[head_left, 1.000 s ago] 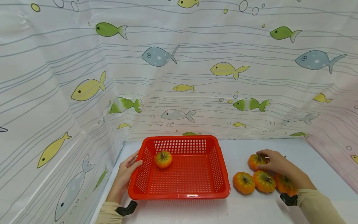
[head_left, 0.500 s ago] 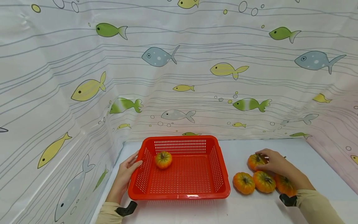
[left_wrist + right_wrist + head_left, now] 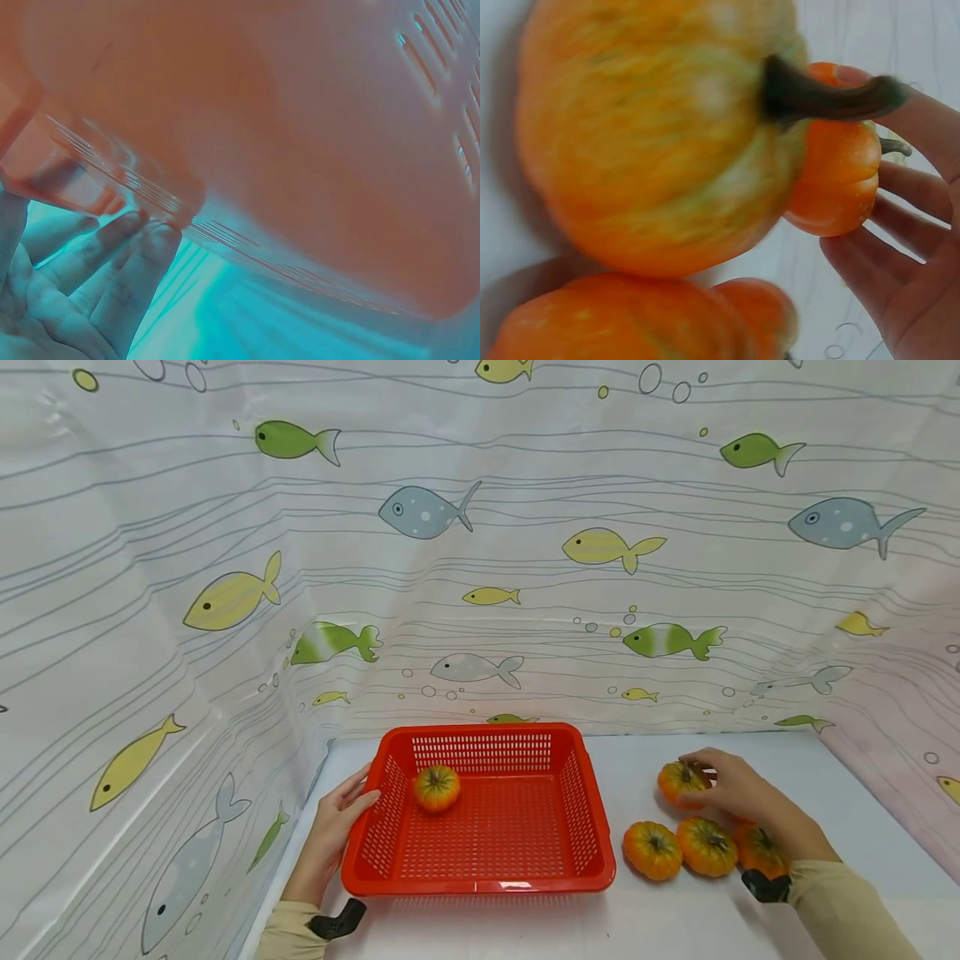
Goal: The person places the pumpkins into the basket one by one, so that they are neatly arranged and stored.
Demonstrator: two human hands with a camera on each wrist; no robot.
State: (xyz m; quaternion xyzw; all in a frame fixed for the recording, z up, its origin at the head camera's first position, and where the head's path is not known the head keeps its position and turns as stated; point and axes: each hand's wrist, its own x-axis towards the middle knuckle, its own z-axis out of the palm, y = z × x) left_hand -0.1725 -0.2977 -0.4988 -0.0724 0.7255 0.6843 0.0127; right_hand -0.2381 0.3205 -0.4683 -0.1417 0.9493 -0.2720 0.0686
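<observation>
My right hand [image 3: 738, 789] grips a small orange pumpkin [image 3: 677, 783] from its right side. In the right wrist view, thumb and fingers lie around that pumpkin [image 3: 832, 180], whose stem points toward the palm. Several other pumpkins [image 3: 652, 851] rest on the table just in front of it, some partly hidden by the hand and wrist. A red perforated plastic basket [image 3: 480, 887] stands left of them. My left hand [image 3: 335, 827] holds its left rim, thumb at the top edge and fingers [image 3: 139, 277] against the outside. Inside the basket, at the back left, sits one pumpkin [image 3: 437, 789].
The white table [image 3: 555, 927] reaches back to a curtain [image 3: 525, 635] printed with fish, which also rises at both sides. A large pumpkin [image 3: 660, 135] fills much of the right wrist view, close to the camera.
My right hand has shifted slightly left and away from me, with the gripped pumpkin moving along. The left hand and the basket stay in place.
</observation>
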